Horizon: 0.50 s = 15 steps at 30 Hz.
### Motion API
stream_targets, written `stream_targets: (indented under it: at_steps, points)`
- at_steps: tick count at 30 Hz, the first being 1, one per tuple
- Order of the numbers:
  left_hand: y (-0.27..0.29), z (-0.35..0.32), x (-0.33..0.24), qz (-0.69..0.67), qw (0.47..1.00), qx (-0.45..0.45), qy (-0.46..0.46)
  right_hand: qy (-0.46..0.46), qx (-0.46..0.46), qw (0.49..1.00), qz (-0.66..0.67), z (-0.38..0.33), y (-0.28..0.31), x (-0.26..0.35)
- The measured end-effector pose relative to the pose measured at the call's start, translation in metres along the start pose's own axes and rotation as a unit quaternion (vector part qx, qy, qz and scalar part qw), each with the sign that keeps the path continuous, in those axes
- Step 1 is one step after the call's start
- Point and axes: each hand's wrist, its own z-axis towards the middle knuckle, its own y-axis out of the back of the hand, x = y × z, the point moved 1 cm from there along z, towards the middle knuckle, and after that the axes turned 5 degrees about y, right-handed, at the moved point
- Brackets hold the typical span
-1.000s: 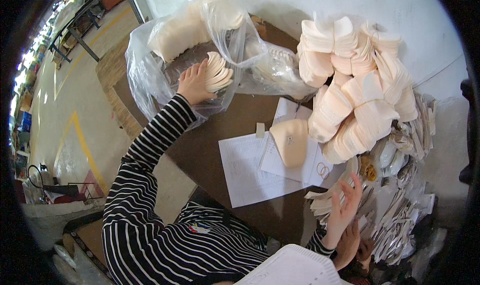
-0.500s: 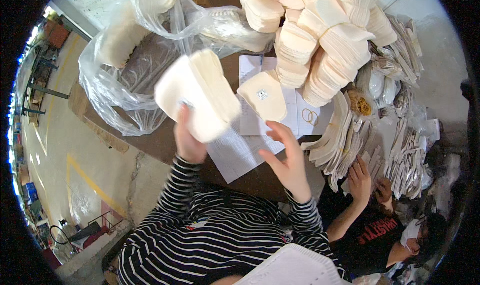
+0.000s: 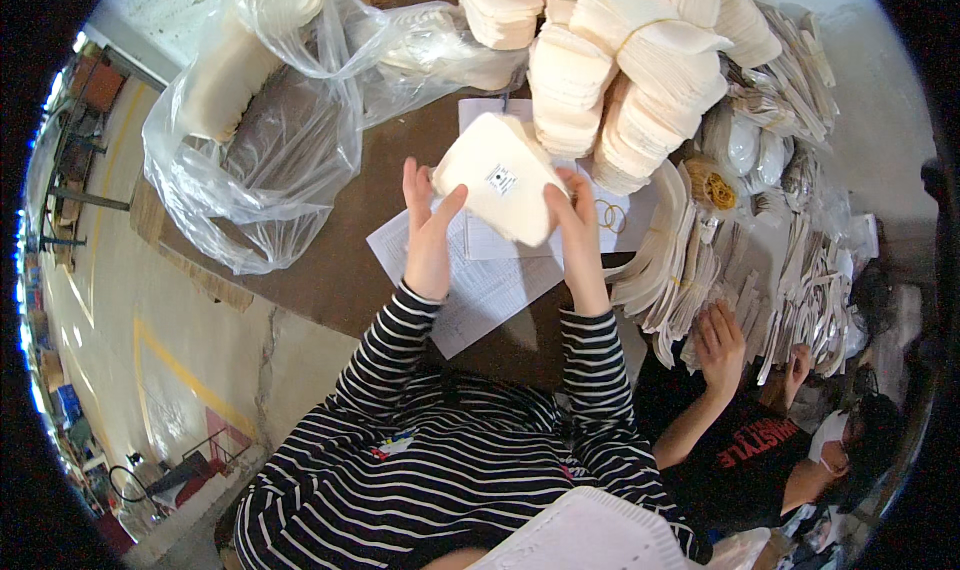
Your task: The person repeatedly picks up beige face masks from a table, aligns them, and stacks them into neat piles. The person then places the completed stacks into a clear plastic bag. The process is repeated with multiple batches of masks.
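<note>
A stack of cream, rounded foam-like pads (image 3: 492,205) is held up over the papers, with a small white printed label on its top face. My left hand (image 3: 430,240) grips the stack's left edge, thumb at the lower corner and fingers along the side. On the opposite edge my right hand (image 3: 578,235) has its thumb in front and its fingers partly hidden behind. Beneath the stack lie printed paper sheets (image 3: 490,310) on the brown table (image 3: 310,295). Two yellow rubber bands (image 3: 610,216) rest on the paper by my right hand.
Banded bundles of cream pads (image 3: 660,80) pile up at the back. A clear plastic bag (image 3: 290,210) with more pads lies at the left. Flat strip-like bundles (image 3: 660,270) and a bag of rubber bands (image 3: 718,192) are at the right, beside another person's hand (image 3: 720,350).
The stack has moved right and now sits between both hands, its label facing up. My right hand has closed on its edge. The single labelled pad no longer shows on the paper.
</note>
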Motion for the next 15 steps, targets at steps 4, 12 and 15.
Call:
stream_targets:
  at_steps: [4, 12, 15]
  points:
    - [0.023, 0.036, -0.006, 0.144, 0.979, 0.148, -0.007, 0.114, -0.052, 0.963, -0.238, 0.01, 0.013, -0.019]
    - [0.02, 0.07, -0.028, 0.297, 0.91, 0.291, 0.004, 0.19, -0.02, 0.913, -0.361, -0.025, -0.002, -0.006]
    - [0.036, 0.059, -0.027, 0.375, 0.883, 0.269, -0.081, 0.226, 0.01, 0.899, -0.375, -0.036, -0.006, -0.001]
